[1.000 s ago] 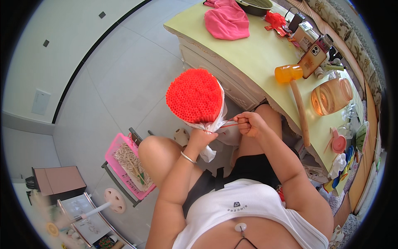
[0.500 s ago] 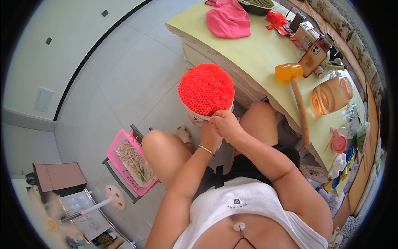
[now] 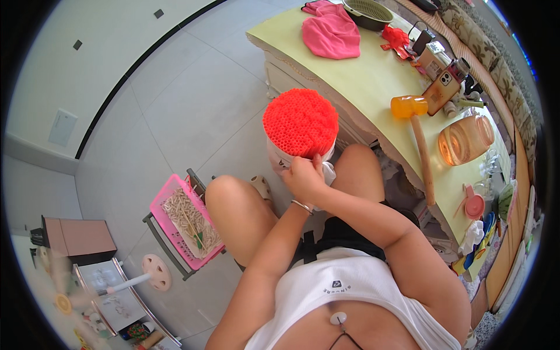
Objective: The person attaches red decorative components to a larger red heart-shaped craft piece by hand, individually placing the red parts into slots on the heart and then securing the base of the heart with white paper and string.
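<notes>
A thick round bundle of red drinking straws (image 3: 300, 122) stands upright in front of me, its open ends facing up. White wrapping (image 3: 275, 154), which looks like a plastic bag, goes around its sides. At the near side of the bundle, just below the rim of the straws, my two hands overlap. My right hand (image 3: 306, 181) is closed at the wrapping. Close against it, my left hand (image 3: 318, 166) is mostly covered, fingers pinched at the wrapping. A loose white end of wrapping (image 3: 328, 172) sticks out beside the hands.
On my right a yellow-green table (image 3: 373, 76) holds a mallet (image 3: 421, 149), an amber glass jar (image 3: 466, 141), a phone (image 3: 442, 90), a pink cloth (image 3: 332, 32) and a pink scoop (image 3: 473, 204). A pink basket (image 3: 169, 201) of small pale pieces stands left of my knee.
The straw bundle and my hands sit slightly farther right in the picture. My hands have drawn closer together and overlap more, and the loose white end now shows at their right.
</notes>
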`<state>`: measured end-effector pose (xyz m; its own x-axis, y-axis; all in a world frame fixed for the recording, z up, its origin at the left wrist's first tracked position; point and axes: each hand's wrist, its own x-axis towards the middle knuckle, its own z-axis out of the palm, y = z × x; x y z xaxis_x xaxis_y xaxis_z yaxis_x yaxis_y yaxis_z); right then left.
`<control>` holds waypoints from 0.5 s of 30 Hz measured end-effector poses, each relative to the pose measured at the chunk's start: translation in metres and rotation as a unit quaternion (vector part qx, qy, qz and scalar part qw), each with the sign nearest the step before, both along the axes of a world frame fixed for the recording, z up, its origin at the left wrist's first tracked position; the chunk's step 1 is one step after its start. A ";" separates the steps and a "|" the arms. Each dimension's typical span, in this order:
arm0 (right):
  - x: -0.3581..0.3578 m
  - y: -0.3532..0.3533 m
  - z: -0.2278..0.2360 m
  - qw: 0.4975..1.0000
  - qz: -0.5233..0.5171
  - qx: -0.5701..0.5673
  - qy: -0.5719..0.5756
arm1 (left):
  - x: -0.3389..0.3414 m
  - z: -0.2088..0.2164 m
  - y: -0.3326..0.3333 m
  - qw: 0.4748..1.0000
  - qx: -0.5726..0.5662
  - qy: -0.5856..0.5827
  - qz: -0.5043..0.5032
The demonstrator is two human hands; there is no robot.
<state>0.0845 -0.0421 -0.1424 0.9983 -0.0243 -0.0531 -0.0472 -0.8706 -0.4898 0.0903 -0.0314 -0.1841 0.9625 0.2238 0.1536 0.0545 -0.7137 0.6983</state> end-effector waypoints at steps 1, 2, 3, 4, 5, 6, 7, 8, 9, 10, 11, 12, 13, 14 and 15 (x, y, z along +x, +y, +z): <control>-0.003 0.011 0.007 1.000 0.025 -0.017 0.007 | -0.002 0.004 0.006 0.996 0.067 0.054 0.020; -0.004 0.021 0.013 0.994 0.103 -0.027 0.029 | -0.001 0.003 0.006 0.996 0.005 0.080 0.029; -0.006 0.035 0.028 0.980 0.189 -0.033 0.047 | 0.002 -0.002 0.007 0.992 -0.058 0.102 0.043; -0.005 0.041 0.042 0.963 0.259 -0.033 0.069 | 0.003 0.004 0.002 0.983 -0.122 0.129 0.042; -0.002 0.036 0.057 0.968 0.239 -0.004 0.079 | 0.000 0.008 -0.002 0.971 -0.166 0.158 0.063; 0.000 0.037 0.071 0.971 0.225 0.021 0.083 | 0.003 0.002 0.000 0.973 -0.149 0.160 0.070; 0.000 0.047 0.062 0.966 0.249 -0.023 0.070 | 0.006 -0.010 0.006 0.975 -0.131 0.160 0.083; 0.000 0.058 0.049 0.959 0.270 -0.068 0.058 | 0.008 -0.022 0.010 0.976 -0.112 0.161 0.095; 0.005 0.046 0.019 0.957 0.262 -0.110 0.061 | -0.001 0.006 -0.010 0.954 -0.264 0.135 0.048; 0.005 0.053 0.015 0.945 0.280 -0.158 0.065 | 0.001 0.002 -0.009 0.949 -0.283 0.139 0.034; 0.004 0.059 0.012 0.931 0.302 -0.195 0.061 | 0.005 -0.001 -0.008 0.943 -0.301 0.143 0.018; 0.001 0.068 0.012 0.913 0.332 -0.229 0.065 | 0.008 -0.012 -0.006 0.936 -0.320 0.148 0.003; -0.005 0.080 0.017 0.891 0.364 -0.261 0.067 | 0.010 -0.026 -0.004 0.921 -0.359 0.152 0.012; -0.016 0.098 0.030 0.864 0.409 -0.288 0.050 | 0.014 -0.042 0.004 0.906 -0.396 0.148 0.031; -0.028 0.110 0.046 0.838 0.451 -0.307 0.024 | 0.018 -0.051 0.009 0.888 -0.433 0.148 0.043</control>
<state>0.0561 0.0677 -0.0969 0.6215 0.7020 -0.3477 0.7592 -0.6492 0.0463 0.1083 -0.0227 -0.2356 0.9055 0.2094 -0.3691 0.3555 0.1008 0.9292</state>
